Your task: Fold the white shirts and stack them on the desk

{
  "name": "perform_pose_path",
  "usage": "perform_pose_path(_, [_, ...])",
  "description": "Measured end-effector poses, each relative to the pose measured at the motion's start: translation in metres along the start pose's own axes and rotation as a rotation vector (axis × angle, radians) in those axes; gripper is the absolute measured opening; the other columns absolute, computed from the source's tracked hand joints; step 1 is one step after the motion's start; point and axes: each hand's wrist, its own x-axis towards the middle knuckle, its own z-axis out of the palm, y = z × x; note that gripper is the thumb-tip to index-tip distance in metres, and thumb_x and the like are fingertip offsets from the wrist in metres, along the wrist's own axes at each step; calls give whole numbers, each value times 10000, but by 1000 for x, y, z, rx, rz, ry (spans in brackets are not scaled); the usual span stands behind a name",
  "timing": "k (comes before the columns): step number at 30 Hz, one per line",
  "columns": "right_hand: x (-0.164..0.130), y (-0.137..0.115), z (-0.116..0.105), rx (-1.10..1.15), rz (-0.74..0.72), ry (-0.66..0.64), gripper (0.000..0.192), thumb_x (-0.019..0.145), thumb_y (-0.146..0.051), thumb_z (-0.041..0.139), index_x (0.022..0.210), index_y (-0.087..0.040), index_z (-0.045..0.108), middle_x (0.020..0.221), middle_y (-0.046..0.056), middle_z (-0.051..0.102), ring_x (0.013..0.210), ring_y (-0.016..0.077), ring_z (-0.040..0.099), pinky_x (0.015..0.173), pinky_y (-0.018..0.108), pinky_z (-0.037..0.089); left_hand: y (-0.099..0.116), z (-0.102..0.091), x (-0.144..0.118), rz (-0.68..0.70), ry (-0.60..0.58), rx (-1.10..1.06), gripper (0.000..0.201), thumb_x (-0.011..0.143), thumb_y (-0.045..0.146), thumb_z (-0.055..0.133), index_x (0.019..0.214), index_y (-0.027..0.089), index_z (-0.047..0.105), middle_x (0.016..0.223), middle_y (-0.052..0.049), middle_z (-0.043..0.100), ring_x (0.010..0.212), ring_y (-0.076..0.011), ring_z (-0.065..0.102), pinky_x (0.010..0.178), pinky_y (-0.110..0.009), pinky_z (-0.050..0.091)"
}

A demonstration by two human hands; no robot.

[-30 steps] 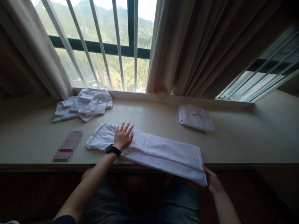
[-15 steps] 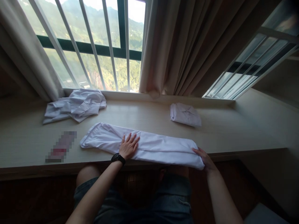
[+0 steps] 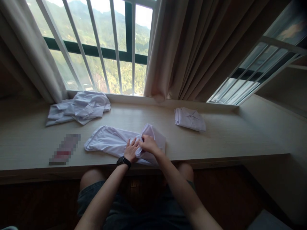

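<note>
White trousers point(image 3: 109, 140) lie lengthwise along the front of the white counter, with a gathered waistband at the left end. Their right part is doubled back over the middle, making a shorter bundle. My left hand point(image 3: 131, 150), a black watch on its wrist, rests flat on the cloth with fingers spread. Right beside it, my right hand point(image 3: 149, 144) grips the brought-over end, its fingers curled and partly hidden by the fabric. The folded edge of the trousers shows to the right of my right hand.
A crumpled white shirt point(image 3: 92, 107) lies at the back left, and a neatly folded white shirt point(image 3: 190, 119) at the back right. A blurred-out flat item point(image 3: 64, 150) is at the front left. The counter point(image 3: 227, 137) runs below a barred window point(image 3: 96, 48) and curtains point(image 3: 179, 48).
My right hand has carried the right end of the trousers leftward, over to beside my left hand, folding them. The left hand stays in place on the cloth.
</note>
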Motion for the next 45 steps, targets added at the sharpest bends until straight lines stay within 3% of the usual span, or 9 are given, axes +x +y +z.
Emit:
perform_pose_path(4, [-14, -22, 41, 99, -242, -58, 171, 914, -255, 537, 966, -182, 683, 947, 43, 722, 849, 164, 650, 811, 257, 473, -11, 9, 1, -36, -34, -24, 500, 913, 310, 430, 1391, 287, 576, 1330, -65, 652, 1363, -276, 490, 1243, -485, 191])
perform_pose_path(10, [-41, 22, 44, -75, -201, 349, 412, 971, -319, 438, 1301, -145, 611, 1405, 128, 562, 1365, 257, 443, 1153, 414, 322, -8, 7, -5, 15, 15, -18, 526, 886, 328, 514, 1411, 326, 554, 1514, -40, 481, 1485, -266, 308, 1258, -492, 90])
perform_pose_path(16, [-36, 65, 79, -413, -104, 124, 579, 1016, -515, 357, 1539, -267, 370, 1610, 90, 302, 1501, 323, 209, 1197, 575, 121, -7, 2, -3, -66, 122, -16, 497, 930, 254, 437, 1411, 205, 550, 1473, -109, 526, 1431, -250, 404, 1239, -458, 224])
perform_pose_path(22, [-36, 73, 90, -446, -128, 154, 651, 1022, -540, 288, 1542, -155, 361, 1595, 123, 322, 1508, 318, 187, 1215, 546, 71, 6, -31, -12, -346, 496, -145, 531, 999, 204, 231, 1485, 129, 430, 1421, -152, 561, 1362, -211, 488, 1134, -425, 413])
perform_pose_path(28, [-35, 75, 91, -435, -133, 118, 559, 1026, -399, 308, 1526, -165, 397, 1599, 88, 319, 1509, 309, 194, 1218, 542, 80, 37, -52, -54, 98, 163, 57, 535, 1013, 320, 350, 1544, 254, 359, 1574, -42, 395, 1509, -239, 247, 1249, -486, 177])
perform_pose_path(33, [-36, 76, 88, -435, -175, 136, 556, 1035, -434, 280, 1508, -183, 431, 1584, 82, 353, 1506, 304, 203, 1217, 546, 75, 33, -22, -73, -20, 113, 127, 537, 1018, 388, 354, 1525, 216, 396, 1551, -78, 423, 1476, -247, 325, 1241, -493, 189])
perform_pose_path(37, [-38, 80, 80, -433, -256, 93, 586, 1013, -496, 351, 1507, -192, 432, 1574, 84, 371, 1503, 306, 214, 1220, 540, 76, 33, -29, -86, -72, 155, 57, 506, 1009, 355, 367, 1488, 211, 440, 1526, -92, 465, 1447, -250, 378, 1189, -476, 320])
perform_pose_path(40, [-40, 91, 69, -411, -326, 47, 613, 978, -522, 432, 1501, -202, 443, 1562, 80, 395, 1505, 305, 212, 1227, 529, 77, 23, -49, -106, -366, 408, 2, 490, 967, 345, 454, 1428, 184, 485, 1426, -150, 538, 1390, -291, 440, 1155, -481, 365])
perform_pose_path(45, [-35, 106, 44, -304, -397, -103, 628, 903, -464, 563, 1479, -227, 479, 1547, 60, 423, 1495, 303, 240, 1229, 507, 99, -29, -73, -155, -1185, 859, -279, 763, 774, 466, 726, 1362, 62, 456, 1300, -233, 525, 1175, -322, 583, 1027, -472, 486])
